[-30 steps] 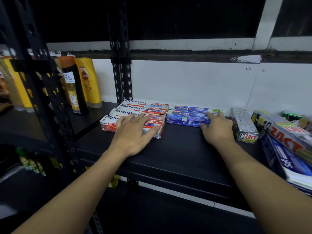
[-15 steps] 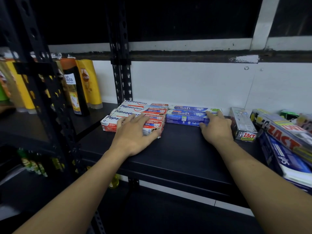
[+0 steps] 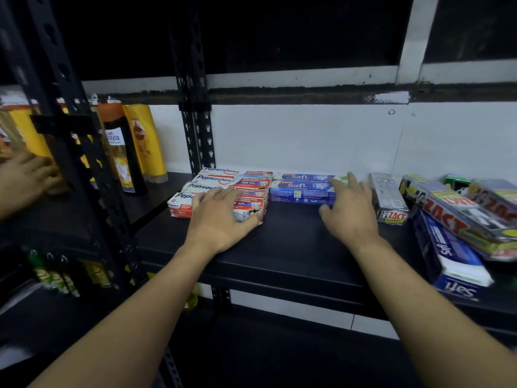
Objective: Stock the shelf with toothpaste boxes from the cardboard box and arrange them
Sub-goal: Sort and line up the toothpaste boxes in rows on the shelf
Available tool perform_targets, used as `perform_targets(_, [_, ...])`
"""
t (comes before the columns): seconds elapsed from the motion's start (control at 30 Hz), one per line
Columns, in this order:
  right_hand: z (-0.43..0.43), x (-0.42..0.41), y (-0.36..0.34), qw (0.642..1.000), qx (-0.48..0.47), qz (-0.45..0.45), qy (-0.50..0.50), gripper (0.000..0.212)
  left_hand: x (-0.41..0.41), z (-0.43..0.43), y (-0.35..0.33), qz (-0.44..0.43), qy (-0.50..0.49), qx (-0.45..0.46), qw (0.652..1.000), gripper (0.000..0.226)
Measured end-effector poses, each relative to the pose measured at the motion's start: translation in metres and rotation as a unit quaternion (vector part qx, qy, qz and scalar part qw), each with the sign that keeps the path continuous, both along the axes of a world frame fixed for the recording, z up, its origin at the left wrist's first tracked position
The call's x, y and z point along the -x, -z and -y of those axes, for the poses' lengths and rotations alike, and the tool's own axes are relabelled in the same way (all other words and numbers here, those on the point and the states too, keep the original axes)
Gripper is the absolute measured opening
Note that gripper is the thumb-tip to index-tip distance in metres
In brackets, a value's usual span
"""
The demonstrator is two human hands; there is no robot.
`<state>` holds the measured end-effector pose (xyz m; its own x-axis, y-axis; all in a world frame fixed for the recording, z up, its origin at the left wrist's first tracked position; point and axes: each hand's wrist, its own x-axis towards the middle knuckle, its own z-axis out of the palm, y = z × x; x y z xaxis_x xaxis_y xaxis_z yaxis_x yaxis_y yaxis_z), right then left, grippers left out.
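left hand (image 3: 216,219) flat, right hand (image 3: 349,211) spread

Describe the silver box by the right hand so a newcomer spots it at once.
On the black shelf, look right of the blue Safi boxes, past the right hand. One silver box lies flat, its end with red Zact lettering facing you. Its neighbours further right are heaped in a tilted pile.

I am looking at a white wall (image 3: 307,141) running behind the black post (image 3: 197,130); above the post, a dark window (image 3: 293,32) is sitting in a white frame (image 3: 414,37).
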<state>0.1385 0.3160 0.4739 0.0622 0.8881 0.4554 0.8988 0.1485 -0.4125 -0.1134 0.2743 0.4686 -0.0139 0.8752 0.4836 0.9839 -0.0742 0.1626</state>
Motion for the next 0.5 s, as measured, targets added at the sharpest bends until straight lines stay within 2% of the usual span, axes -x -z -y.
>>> perform_targets(0.17, [0.061,-0.007,-0.006,0.999,0.014,0.035,-0.029,0.06,-0.003,0.008,-0.004,-0.017,0.024,-0.031,0.999,0.071])
perform_targets(0.3, [0.11,-0.034,-0.017,0.996,-0.038,0.064,-0.052,0.052,-0.018,0.025,-0.003,-0.046,0.083,-0.112,0.989,0.063])
perform_targets(0.5, [0.159,-0.097,-0.013,0.99,-0.126,0.061,0.001,0.035,-0.104,0.049,-0.003,0.038,0.208,-0.047,0.976,0.059])
